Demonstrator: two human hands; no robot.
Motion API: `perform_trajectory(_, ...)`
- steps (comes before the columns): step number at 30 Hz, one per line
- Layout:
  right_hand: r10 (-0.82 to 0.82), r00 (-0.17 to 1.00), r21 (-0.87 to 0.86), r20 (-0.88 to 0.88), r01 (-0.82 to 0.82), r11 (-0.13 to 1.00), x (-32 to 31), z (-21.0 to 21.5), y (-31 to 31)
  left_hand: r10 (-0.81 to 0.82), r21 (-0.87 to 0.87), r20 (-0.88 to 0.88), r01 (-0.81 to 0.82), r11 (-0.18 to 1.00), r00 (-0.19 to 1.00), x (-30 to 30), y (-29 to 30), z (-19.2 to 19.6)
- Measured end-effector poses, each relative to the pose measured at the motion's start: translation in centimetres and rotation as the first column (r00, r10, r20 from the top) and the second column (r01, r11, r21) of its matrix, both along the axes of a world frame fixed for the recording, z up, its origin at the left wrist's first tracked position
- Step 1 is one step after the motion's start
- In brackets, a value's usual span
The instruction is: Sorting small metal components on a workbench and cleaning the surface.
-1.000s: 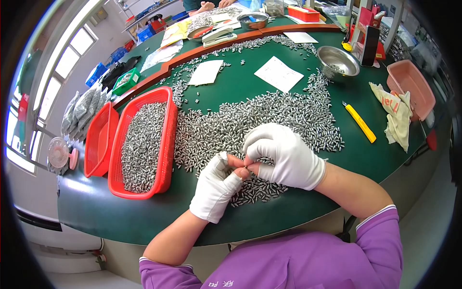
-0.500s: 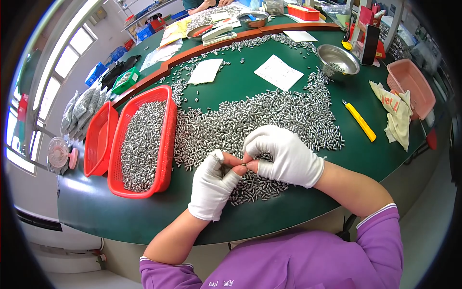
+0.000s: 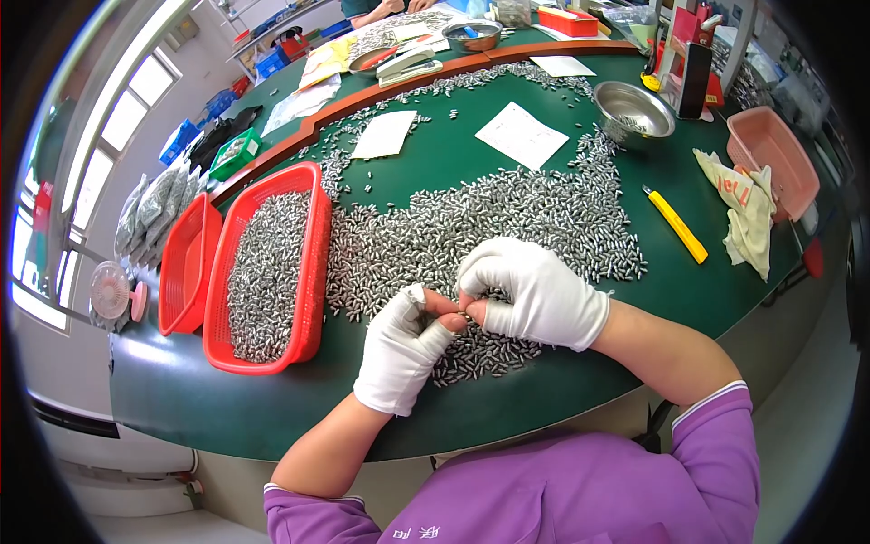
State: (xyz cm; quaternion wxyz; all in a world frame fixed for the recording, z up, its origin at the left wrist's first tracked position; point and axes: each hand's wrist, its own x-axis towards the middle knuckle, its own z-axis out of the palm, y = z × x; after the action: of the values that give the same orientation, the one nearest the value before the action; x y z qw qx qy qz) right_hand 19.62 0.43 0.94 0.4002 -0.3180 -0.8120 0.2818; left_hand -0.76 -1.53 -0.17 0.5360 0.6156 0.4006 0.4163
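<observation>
Both hands are closed to a narrow pinch, the bare tips of thumb and forefinger emerging from white gloves; the left hand [image 3: 396, 349] and the right hand [image 3: 535, 295] meet fingertip to fingertip on a small metal piece [image 3: 465, 316], which is mostly hidden by the fingers; the other fingers of the right hand curl inward.

The piece is between the two hands, above the near part of a broad spread of metal pieces [image 3: 517, 218]; the spread lies on the green table [image 3: 227, 408], mostly beyond the hands, with a smaller patch on their near side.

To the left of the hands stands a red basket [image 3: 314, 304], well filled with similar pieces; a second red basket [image 3: 186, 290] stands just beside it, on its left; farther back on the left, a green basket [image 3: 241, 163] has things in it that are too small to make out; at the far right, a metal bowl [image 3: 654, 102] holds some pieces; a pink basket [image 3: 770, 145] stands beyond a yellow cutter [image 3: 677, 227] and a pale cloth [image 3: 745, 218].
</observation>
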Motion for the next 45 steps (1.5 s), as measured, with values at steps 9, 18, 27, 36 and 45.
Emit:
perform_trajectory(9, -0.276, 0.959, 0.086, -0.063, 0.28, 0.956, 0.5, 0.1, 0.9, -0.046, -0.253, 0.017, 0.049, 0.966, 0.999, -0.3, 0.1, 1.0)
perform_trajectory(18, -0.774, 0.632, 0.431, 0.033, 0.69, 0.581, 5.0, 0.1, 4.7, 0.023, -0.028, -0.095, -0.025, 0.999, 0.995, 0.2, -0.5, 1.6)
perform_trajectory(27, -0.9, 0.269, 0.293, 0.343, 0.88, 0.375, 14.9, 3.5, -0.9, 0.009, 0.163, -0.204, 0.025, 0.986, 0.979, 0.3, -1.0, 0.7)
perform_trajectory(36, -0.948, 0.097, 0.155, 0.302, 0.977, 0.149, 21.1, -3.4, -6.3, 0.082, 0.494, -0.566, 0.258, 0.83, 0.82, 2.8, -3.4, 2.1)
perform_trajectory(45, -0.605, 0.771, -0.4, -0.199, 0.5, 0.769, 10.2, -2.5, -17.5, 0.076, 0.302, -0.727, 0.218, 0.928, 0.683, 3.6, -8.0, 0.8)
